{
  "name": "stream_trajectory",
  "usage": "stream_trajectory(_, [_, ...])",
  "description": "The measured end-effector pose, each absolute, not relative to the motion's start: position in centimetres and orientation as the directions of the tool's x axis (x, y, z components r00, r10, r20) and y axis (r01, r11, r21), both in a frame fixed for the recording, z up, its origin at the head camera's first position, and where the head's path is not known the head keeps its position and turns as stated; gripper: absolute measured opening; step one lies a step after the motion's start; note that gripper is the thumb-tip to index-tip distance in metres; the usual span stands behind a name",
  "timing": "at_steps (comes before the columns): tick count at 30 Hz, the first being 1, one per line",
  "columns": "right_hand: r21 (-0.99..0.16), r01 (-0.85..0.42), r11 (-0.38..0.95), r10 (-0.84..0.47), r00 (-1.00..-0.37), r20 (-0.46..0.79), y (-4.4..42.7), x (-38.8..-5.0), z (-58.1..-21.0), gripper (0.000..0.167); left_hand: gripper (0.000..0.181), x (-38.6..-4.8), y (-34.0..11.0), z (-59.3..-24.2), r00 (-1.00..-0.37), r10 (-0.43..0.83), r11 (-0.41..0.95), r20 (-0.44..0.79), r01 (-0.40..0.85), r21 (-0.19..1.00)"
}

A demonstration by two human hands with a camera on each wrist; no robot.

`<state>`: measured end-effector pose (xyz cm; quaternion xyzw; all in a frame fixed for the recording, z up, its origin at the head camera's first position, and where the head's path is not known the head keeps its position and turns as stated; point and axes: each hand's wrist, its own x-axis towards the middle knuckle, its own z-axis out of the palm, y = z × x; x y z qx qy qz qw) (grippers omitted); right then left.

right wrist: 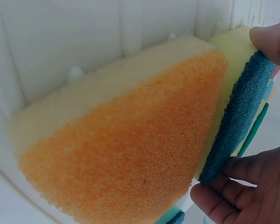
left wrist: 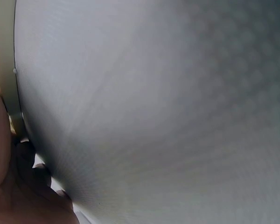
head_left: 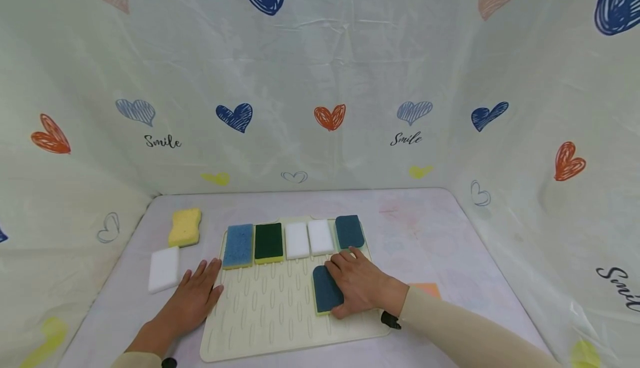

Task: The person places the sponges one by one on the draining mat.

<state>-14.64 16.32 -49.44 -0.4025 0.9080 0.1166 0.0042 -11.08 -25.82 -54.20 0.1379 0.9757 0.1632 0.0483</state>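
Held sponge: the dark teal sponge lies on the right half of the cream mat, scouring side up, yellow foam beneath.
Long axis: it runs away from you, far end leaning slightly left; the near end faces you, and the far left corner is rounded.
Right hand: your right hand pinches that sponge end to end, thumb at the near end, fingers at the far end; palm and knuckles cover its right side.
Left hand: your left hand lies with fingers extended and slightly parted along the mat's left edge, gripping nothing.
Back row, left to right: blue sponge, dark green sponge, two white sponges, far teal sponge, all with long axes roughly away from you.
Beside the held one: the right wrist view shows an orange sponge just beside it.
Right of the mat: an orange piece shows past your forearm; you cannot tell whether it is that same sponge.
Left of the mat: yellow sponge, with a loose white sponge nearer you.
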Motion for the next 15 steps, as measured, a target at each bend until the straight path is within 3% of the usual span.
stream_trajectory(15, [0.211,-0.738,0.641,-0.738,-0.668,-0.093,16.6,-14.77,-49.43,0.098,0.067,-11.22,-25.85,-54.3,-0.958,0.28,0.907,-0.057,0.244,0.343])
